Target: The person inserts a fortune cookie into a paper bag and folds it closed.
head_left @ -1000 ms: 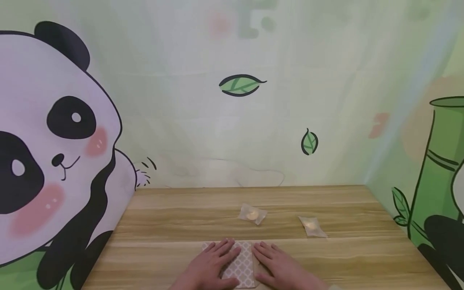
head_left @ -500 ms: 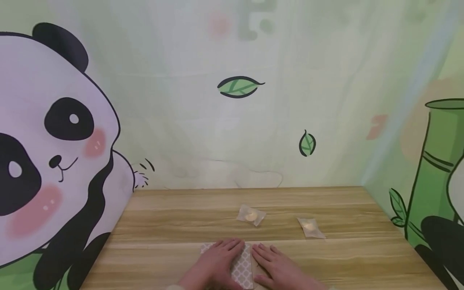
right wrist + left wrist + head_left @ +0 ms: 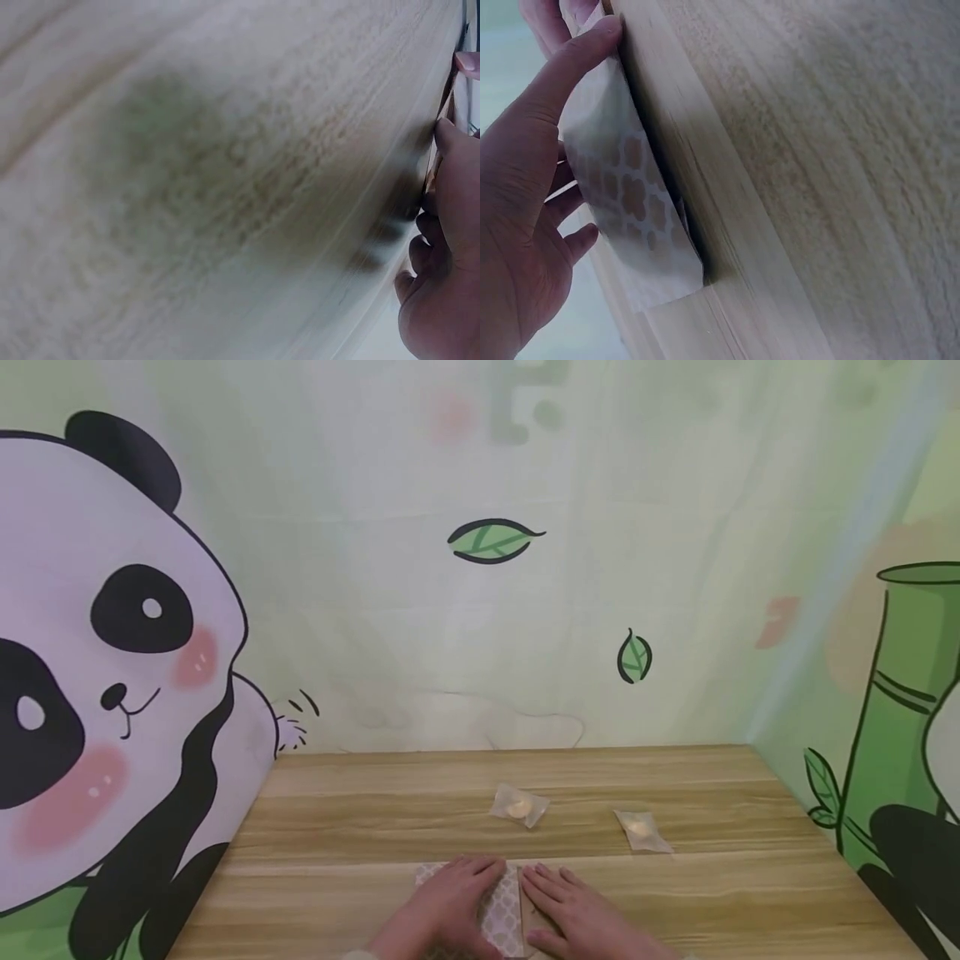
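A flat piece of folded-looking paper (image 3: pixel 506 910) with a white lattice pattern on beige lies near the front of the table, in the head view. My left hand (image 3: pixel 450 906) rests across it, fingers toward its far edge and thumb by its near edge. In the left wrist view the paper (image 3: pixel 634 199) bows slightly, and its near edge stands a little off the wood. A plain brown section (image 3: pixel 538 925) continues at the right, where my right hand (image 3: pixel 577 912) lies flat with fingers extended. The right wrist view shows that thumb (image 3: pixel 447 135) at the paper's edge.
Two small clear wrappers, one (image 3: pixel 520 806) behind the paper and the other (image 3: pixel 642 831) further right, each hold a round pale item. The wood-grain table (image 3: pixel 337 827) meets a printed cloth backdrop (image 3: pixel 375 610) with a panda and bamboo.
My left hand has shifted right over the paper, its spread fingers drawing together near the patterned part's right side. The right hand stays in place.
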Action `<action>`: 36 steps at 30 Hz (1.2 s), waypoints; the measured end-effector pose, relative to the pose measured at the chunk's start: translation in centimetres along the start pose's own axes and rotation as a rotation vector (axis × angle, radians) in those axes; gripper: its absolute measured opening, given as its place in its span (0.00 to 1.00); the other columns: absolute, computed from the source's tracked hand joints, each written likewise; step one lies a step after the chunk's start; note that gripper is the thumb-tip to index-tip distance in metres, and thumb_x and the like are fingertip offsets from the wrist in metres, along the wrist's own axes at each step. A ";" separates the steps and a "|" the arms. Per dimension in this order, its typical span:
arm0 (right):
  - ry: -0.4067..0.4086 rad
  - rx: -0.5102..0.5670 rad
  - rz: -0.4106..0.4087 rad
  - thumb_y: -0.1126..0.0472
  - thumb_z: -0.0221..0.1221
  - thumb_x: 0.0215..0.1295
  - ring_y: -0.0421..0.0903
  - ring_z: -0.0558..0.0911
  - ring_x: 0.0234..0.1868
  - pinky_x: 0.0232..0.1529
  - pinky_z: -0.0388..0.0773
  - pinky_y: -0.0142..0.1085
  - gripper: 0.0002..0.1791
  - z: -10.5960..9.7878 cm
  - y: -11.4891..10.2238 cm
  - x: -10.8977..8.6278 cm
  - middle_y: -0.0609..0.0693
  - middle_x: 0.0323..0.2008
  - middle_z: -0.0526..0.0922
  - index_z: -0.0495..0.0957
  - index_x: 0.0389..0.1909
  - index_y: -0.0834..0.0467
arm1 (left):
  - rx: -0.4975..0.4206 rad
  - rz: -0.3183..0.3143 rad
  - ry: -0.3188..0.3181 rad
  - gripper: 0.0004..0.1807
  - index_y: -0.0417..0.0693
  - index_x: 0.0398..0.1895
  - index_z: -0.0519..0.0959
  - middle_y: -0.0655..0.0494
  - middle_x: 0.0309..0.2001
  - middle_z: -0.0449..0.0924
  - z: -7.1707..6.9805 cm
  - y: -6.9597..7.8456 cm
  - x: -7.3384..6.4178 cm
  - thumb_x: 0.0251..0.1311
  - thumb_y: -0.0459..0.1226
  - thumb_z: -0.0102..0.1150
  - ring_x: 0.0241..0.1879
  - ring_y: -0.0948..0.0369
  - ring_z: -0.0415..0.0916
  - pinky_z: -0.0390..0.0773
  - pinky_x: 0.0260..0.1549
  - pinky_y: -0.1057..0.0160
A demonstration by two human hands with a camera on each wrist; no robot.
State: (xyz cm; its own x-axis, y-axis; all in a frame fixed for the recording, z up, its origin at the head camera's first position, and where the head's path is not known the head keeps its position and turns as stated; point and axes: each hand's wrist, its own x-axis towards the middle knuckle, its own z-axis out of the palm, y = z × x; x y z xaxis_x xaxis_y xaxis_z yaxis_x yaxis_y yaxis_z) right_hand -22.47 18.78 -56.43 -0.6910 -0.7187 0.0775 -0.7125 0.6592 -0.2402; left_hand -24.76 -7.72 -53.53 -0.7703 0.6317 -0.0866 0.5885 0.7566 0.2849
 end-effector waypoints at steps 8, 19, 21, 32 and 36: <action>0.030 -0.064 -0.030 0.37 0.47 0.84 0.56 0.69 0.79 0.73 0.70 0.60 0.39 -0.3 -0.2 0.1 0.58 0.78 0.69 0.67 0.79 0.64 | -0.021 -0.002 0.058 0.63 0.51 0.79 0.71 0.55 0.74 0.73 -0.2 -0.2 -0.4 0.39 0.68 0.81 0.73 0.52 0.70 0.73 0.71 0.49; 0.147 -0.089 -0.088 0.40 0.53 0.83 0.56 0.73 0.75 0.72 0.72 0.56 0.36 -0.6 0.6 -0.4 0.58 0.76 0.73 0.70 0.77 0.63 | -0.084 0.028 0.144 0.58 0.52 0.78 0.71 0.53 0.74 0.73 0.7 -0.9 -1.2 0.45 0.69 0.77 0.71 0.52 0.73 0.77 0.68 0.47; 0.183 -0.052 -0.049 0.42 0.57 0.81 0.57 0.74 0.75 0.72 0.72 0.57 0.35 -1.2 0.7 -0.3 0.59 0.75 0.73 0.72 0.76 0.63 | -0.078 0.042 0.162 0.59 0.51 0.78 0.71 0.53 0.73 0.74 0.8 -1.0 -1.3 0.45 0.69 0.78 0.70 0.52 0.73 0.77 0.67 0.48; 0.122 0.102 0.140 0.50 0.62 0.78 0.66 0.65 0.78 0.75 0.65 0.63 0.38 -4.6 3.8 5.6 0.65 0.79 0.65 0.65 0.78 0.68 | -0.062 0.094 0.153 0.57 0.48 0.78 0.72 0.51 0.73 0.74 0.7 -1.5 -1.3 0.49 0.70 0.75 0.71 0.50 0.73 0.77 0.68 0.47; 0.104 0.057 0.119 0.51 0.63 0.78 0.68 0.66 0.77 0.76 0.65 0.62 0.38 -5.1 4.5 7.6 0.68 0.77 0.67 0.66 0.77 0.71 | -0.036 0.110 0.168 0.57 0.49 0.77 0.72 0.52 0.73 0.75 0.8 -1.6 -1.3 0.49 0.71 0.75 0.70 0.52 0.73 0.77 0.68 0.50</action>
State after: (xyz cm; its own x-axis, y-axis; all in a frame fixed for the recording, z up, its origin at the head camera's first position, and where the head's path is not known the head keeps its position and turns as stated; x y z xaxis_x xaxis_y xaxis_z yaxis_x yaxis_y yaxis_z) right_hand -31.53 17.35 -51.99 -0.7813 -0.6072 0.1444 -0.6186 0.7229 -0.3078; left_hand -24.50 -9.64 -54.61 -0.7340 0.6708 0.1063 0.6642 0.6763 0.3184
